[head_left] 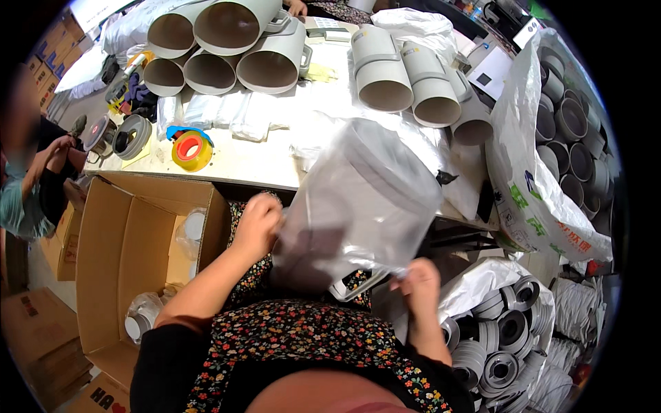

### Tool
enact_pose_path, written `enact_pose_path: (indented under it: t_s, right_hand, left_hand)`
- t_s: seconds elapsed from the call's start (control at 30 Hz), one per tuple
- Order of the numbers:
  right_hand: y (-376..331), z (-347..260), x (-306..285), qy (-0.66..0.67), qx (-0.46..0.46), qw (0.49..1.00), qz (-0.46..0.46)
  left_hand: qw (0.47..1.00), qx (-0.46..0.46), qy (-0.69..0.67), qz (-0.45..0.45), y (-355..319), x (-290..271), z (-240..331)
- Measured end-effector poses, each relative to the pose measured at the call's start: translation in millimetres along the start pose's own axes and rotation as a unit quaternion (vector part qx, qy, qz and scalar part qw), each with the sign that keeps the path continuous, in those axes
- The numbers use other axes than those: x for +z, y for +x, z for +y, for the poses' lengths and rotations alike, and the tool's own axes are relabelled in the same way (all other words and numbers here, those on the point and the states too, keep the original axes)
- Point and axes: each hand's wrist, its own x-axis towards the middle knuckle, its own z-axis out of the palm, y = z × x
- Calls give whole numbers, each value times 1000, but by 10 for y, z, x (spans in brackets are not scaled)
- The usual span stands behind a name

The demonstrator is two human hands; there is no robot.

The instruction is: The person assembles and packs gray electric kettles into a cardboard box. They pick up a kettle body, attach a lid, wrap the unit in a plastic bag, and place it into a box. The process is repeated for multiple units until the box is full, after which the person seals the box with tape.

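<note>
Over my lap is a large clear plastic bag point(372, 199), drawn around a grey cylindrical container point(310, 248) whose looped handle point(358, 286) shows at the lower side. My left hand point(258, 224) is closed at the left side of the bag, its fingertips partly hidden. On the other side, my right hand point(416, 279) pinches the bag's edge near the handle, slightly blurred. The film hides most of the container's outline. Beyond the bag, grey cylinders with handles point(279, 65) lie stacked at the table's far left, open ends toward me.
More grey cylinders point(385, 82) lie on the white table point(261, 165), near flat plastic packets point(251, 120) and a yellow tape roll point(191, 150). An open cardboard box point(103, 268) stands left. Sacks of grey parts point(571, 124) crowd the right. Another person's hands point(58, 146) show far left.
</note>
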Motion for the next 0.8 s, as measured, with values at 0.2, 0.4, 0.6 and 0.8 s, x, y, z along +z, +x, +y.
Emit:
enact_pose_path:
  t_s: [0.2,0.4,0.6,0.8]
  right_hand:
    - [14,590,444,-396,72,841,-361]
    - [400,952,1095,-355,14,805,-476]
    - [724,261,1756,-349,-96,743,-564]
    - [1093,702,1248,-325,101,876,-342]
  left_hand:
    - [986,-157,45,-13,-589,-242,222]
    - [997,-50,34,-37,183,106,527]
    - [899,-323,-200,217,-357,-792,-277]
    - [812,-505,-51,289,-1745,-2312,-85]
